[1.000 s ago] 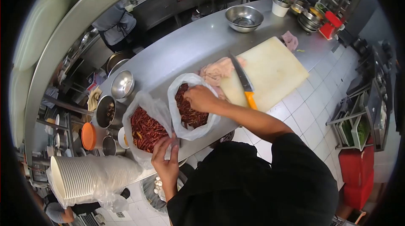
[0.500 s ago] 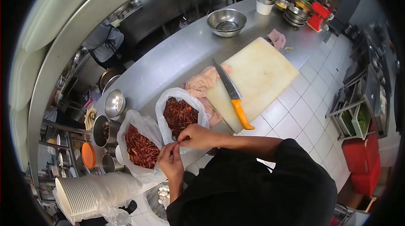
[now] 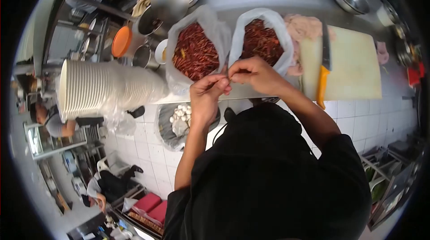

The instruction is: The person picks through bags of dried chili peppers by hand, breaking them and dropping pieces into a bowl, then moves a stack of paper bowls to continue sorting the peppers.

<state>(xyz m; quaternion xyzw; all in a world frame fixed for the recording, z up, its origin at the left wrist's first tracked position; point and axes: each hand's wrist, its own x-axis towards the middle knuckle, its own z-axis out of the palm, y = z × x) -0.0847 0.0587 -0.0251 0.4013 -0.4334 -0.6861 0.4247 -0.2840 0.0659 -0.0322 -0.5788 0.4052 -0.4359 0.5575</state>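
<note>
My left hand (image 3: 207, 99) and my right hand (image 3: 257, 76) meet fingertip to fingertip at the counter's near edge. Both are closed in a pinch on something tiny, mostly hidden by the fingers; I cannot make out what it is. Just beyond my left hand stands an open plastic bag (image 3: 174, 31) full of dried red chilies (image 3: 195, 51). Past my right hand is a second open bag (image 3: 289, 56), holding darker dried chilies (image 3: 262, 43).
Right of the bags, a knife (image 3: 323, 78) with an orange handle lies on a cutting board (image 3: 354, 60), beside pale raw meat skin (image 3: 307, 27). Stacked white containers (image 3: 85, 90) stand left. Below the counter is a lined bin (image 3: 165, 125) with white pieces. Other people (image 3: 107, 184) are behind.
The view has swung left and down, so the bags and board appear farther up and right. My hands stay pinched together in front of the bags.
</note>
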